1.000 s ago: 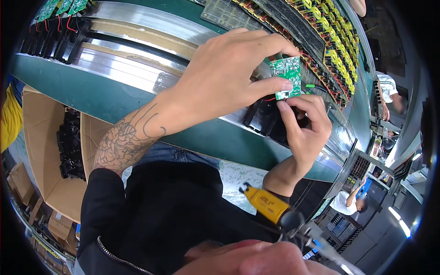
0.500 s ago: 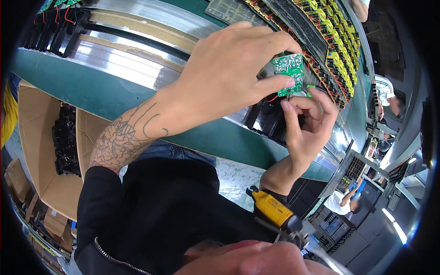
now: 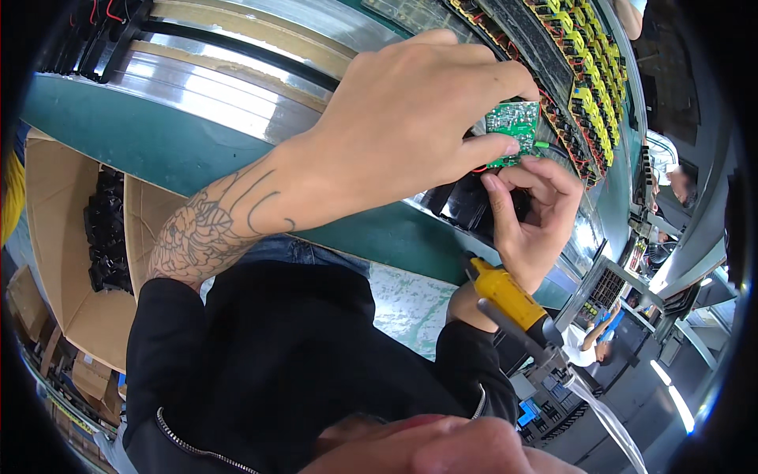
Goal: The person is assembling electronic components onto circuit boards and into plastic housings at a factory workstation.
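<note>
A small green circuit board (image 3: 513, 122) dotted with solder joints is gripped at its left side by my left hand (image 3: 422, 118), thumb across its face and fingers behind. A red wire shows at its lower left corner, and a dark cable with a bright green end (image 3: 542, 145) at its right. Just below the board, my right hand (image 3: 537, 205) is curled, index fingertip at the board's lower edge and thumb tip near its lower left. What lies between those fingers is hidden. Black plastic casings (image 3: 466, 207) lie under the hands.
Rows of yellow-and-black components (image 3: 588, 87) stand at the upper right. Black casings with red wires (image 3: 91, 35) sit far left on the metal rail (image 3: 213, 91). A yellow hand tool (image 3: 509, 299) hangs over my right wrist. An open cardboard box (image 3: 67, 237) holds black parts.
The circuit board and my left hand have shifted slightly right and down, closer to my right hand. The yellow tool appears higher and further right. The view itself has moved a little.
</note>
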`<move>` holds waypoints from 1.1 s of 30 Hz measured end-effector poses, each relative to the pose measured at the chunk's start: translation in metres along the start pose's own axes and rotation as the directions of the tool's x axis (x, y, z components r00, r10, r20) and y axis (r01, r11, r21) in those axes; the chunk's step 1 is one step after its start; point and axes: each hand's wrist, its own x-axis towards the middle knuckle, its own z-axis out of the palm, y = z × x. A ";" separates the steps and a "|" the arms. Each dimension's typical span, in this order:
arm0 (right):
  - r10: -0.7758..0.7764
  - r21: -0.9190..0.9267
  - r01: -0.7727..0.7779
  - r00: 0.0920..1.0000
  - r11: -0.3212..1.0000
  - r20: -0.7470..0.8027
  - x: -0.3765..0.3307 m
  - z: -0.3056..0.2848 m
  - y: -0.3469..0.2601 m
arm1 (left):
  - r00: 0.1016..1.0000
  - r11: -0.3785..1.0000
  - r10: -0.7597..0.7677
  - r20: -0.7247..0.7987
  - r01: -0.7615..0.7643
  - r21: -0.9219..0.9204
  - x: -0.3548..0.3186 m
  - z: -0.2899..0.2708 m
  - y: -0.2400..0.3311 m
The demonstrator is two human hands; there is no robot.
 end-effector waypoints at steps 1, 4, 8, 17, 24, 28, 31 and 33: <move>-0.004 0.008 0.003 1.000 1.000 0.013 0.000 -0.001 0.001 | 1.000 1.000 0.001 0.003 -0.001 0.000 0.000 0.000 0.000; -0.004 0.052 0.005 1.000 0.999 -0.006 -0.001 0.001 0.005 | 1.000 1.000 -0.006 0.008 0.006 0.007 -0.001 0.000 -0.001; -0.008 0.081 0.010 1.000 0.997 -0.021 -0.001 0.001 0.006 | 1.000 1.000 -0.011 0.012 0.011 0.008 -0.001 0.000 -0.001; 0.008 0.019 -0.008 1.000 1.000 0.004 0.000 0.001 0.003 | 1.000 0.999 0.018 0.017 -0.018 0.040 -0.001 0.001 0.000; -0.297 -0.163 0.302 0.953 0.939 0.054 0.004 -0.024 0.014 | 0.997 0.987 0.073 0.039 -0.078 0.138 0.004 -0.006 -0.002; -0.497 0.758 0.338 0.868 0.558 -0.021 -0.020 -0.078 0.023 | 0.993 0.981 0.115 0.040 -0.120 0.151 0.005 -0.010 -0.001; -0.849 0.907 0.297 0.516 0.298 0.110 -0.022 -0.067 0.035 | 0.983 0.970 0.184 0.019 -0.184 0.158 0.001 -0.005 -0.004; -0.871 0.856 0.287 0.379 0.430 0.311 -0.015 -0.060 0.031 | 0.978 0.969 0.206 0.008 -0.205 0.137 0.001 -0.004 -0.004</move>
